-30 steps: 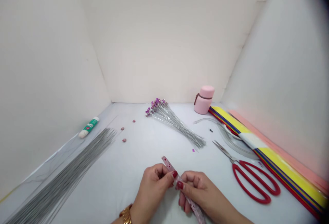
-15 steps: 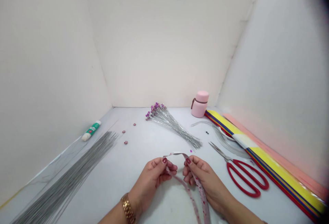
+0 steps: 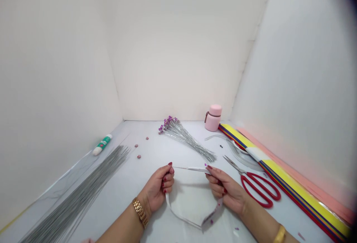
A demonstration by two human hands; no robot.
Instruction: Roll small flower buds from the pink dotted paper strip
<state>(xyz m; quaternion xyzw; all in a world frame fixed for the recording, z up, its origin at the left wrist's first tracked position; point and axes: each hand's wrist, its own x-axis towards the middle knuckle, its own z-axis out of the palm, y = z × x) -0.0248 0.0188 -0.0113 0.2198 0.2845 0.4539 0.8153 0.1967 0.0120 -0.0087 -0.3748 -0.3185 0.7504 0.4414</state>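
Observation:
A narrow strip, white with pink and purple specks, is stretched level between my two hands. My left hand is closed, pinching one part of it between thumb and finger. Opposite, my right hand grips the strip with thumb and curled fingers. The rest of the strip sags below in a loop, its speckled face showing near my right hand. Whether it is paper or ribbon I cannot tell. Red-handled scissors lie partly open just beyond my right hand. Small purple bits lie on the table below.
A bundle of grey wires lies at left near a glue stick and small pink stars. Purple-tipped silver stems lie at the back beside a pink flask. Coloured sheets line the right side.
My hands have moved apart, drawing the strip between them straight. Its lower part now hangs in a loop joining both hands. The view has shifted slightly.

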